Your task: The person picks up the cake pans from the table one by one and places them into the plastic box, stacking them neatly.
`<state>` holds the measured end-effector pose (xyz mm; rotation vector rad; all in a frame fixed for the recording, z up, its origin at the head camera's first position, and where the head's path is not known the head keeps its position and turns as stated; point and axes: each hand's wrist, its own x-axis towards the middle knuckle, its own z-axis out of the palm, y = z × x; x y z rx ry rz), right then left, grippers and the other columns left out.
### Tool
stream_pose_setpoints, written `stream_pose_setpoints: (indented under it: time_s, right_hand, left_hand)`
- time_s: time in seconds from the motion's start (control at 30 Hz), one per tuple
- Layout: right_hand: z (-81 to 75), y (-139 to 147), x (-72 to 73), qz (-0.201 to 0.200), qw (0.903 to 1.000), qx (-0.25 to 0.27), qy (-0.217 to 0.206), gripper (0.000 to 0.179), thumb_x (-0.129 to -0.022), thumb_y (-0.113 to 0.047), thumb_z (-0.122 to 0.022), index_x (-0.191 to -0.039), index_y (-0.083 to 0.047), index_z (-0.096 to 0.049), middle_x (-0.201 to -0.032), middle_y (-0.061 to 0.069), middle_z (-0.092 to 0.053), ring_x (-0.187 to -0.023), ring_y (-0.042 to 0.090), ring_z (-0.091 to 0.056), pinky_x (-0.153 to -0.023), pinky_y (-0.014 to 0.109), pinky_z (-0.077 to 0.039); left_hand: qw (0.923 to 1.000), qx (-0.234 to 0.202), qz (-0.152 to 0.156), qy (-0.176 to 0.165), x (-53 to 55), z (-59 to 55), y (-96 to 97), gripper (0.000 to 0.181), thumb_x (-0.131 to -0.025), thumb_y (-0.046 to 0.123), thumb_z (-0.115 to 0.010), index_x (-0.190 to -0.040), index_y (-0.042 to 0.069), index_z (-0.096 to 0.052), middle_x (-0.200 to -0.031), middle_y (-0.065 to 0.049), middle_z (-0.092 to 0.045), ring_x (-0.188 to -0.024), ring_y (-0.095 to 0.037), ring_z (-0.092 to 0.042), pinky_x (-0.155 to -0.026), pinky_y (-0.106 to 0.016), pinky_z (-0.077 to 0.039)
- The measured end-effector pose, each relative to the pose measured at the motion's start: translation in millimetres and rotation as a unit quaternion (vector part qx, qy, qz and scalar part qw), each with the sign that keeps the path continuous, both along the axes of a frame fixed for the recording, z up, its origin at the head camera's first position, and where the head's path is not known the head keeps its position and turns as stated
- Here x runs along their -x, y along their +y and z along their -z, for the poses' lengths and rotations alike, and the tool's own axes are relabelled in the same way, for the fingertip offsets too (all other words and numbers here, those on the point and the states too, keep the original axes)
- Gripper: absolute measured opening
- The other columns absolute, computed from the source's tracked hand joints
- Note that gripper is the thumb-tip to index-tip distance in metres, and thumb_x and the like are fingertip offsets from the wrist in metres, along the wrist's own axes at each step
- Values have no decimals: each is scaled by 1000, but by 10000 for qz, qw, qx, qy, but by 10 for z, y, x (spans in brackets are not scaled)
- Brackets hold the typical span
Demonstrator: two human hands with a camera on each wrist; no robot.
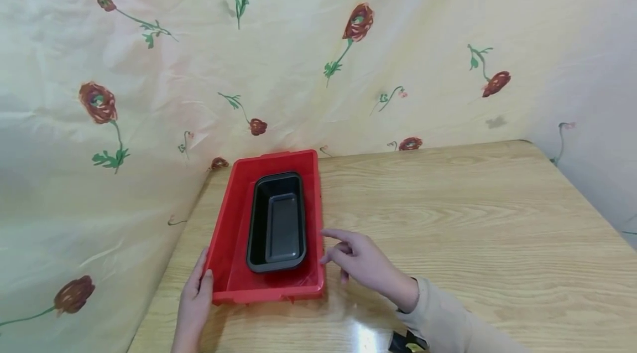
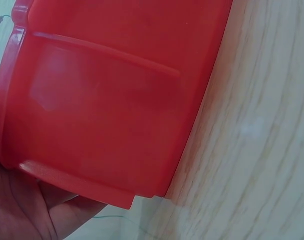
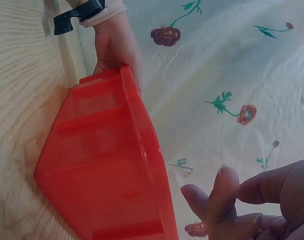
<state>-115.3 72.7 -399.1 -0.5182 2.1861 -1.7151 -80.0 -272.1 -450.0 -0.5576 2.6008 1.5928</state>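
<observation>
A red plastic tray (image 1: 314, 214) lies on the wooden table, and inside it sits a dark rectangular loaf pan (image 1: 285, 226) with nothing in it. My left hand (image 1: 194, 299) grips the tray's left rim near the front corner, thumb on the rim and fingers around the outside. In the left wrist view the tray's side wall (image 2: 106, 115) hides part of those fingers. Beside the tray's right edge is my right hand (image 1: 365, 263), fingers extended and loosely bent. The right wrist view shows these fingers (image 3: 224, 195) apart from the tray, holding nothing.
The wooden table (image 1: 448, 220) extends to the right of the tray. A flower-patterned cloth (image 1: 288, 54) hangs behind the table and along its left side. A black strap piece (image 1: 405, 342) shows by the right sleeve.
</observation>
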Motion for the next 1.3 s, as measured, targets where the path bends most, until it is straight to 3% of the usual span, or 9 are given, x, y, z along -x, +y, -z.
stream_pose_setpoints:
  time_s: [0.5, 0.73, 0.87, 1.1, 1.2, 1.3]
  right_hand:
    - [27, 375, -64, 271, 9991, -155, 302, 40, -100, -10, -52, -139, 2, -50, -95, 6, -73, -49, 19, -59, -37, 19, -31]
    - [33, 555, -98, 497, 9973, -196, 504, 41, -100, -13, -55, -138, 2, -51, -97, 8, -72, -50, 17, -59, -48, 27, -48]
    - [16, 676, -117, 604, 9967, -199, 508, 43, -100, -13, -55, -139, 3, -49, -99, 10, -71, -52, 17, -59, -52, 29, -51]
    - [6, 884, -128, 885, 9939, -343, 564, 42, -101, -13, -53, -140, 3, -48, -103, 12, -71, -54, 17, -59, -45, 27, -44]
    - [21, 967, -130, 1092, 9911, -465, 608, 41, -100, -12, -54, -139, 0, -50, -103, 11, -71, -55, 17, -61, -40, 24, -38]
    - [39, 1045, -134, 1255, 9884, -533, 663, 41, -100, -13, -56, -139, -1, -51, -104, 11, -71, -58, 17, -62, -39, 24, -38]
  left_hand:
    - [9991, 403, 40, -124, -17, -25, -42, 57, -107, 22, -33, -156, 35, -8, -162, -11, -16, -142, -39, -25, -101, -50, -41]
    - [9975, 697, 73, -115, -35, -58, -63, 60, -106, 18, -37, -157, 34, -8, -160, -13, -21, -140, -40, -28, -98, -49, -44]
    - [9964, 837, 130, -43, -32, -86, -76, 61, -105, 18, -39, -157, 30, -9, -158, -18, -24, -137, -43, -32, -96, -50, -45]
    - [9930, 1169, 137, -2, -5, -153, -58, 64, -104, 19, -44, -158, 23, -10, -155, -21, -27, -133, -43, -38, -95, -51, -46]
    - [9891, 1446, 215, 182, 0, -190, -43, 66, -102, 17, -48, -158, 18, -12, -156, -21, -25, -134, -44, -35, -94, -53, -46]
    - [9824, 1799, 287, 415, 3, -237, -13, 68, -100, 14, -53, -158, 15, -17, -157, -21, -21, -136, -45, -29, -92, -56, -47]
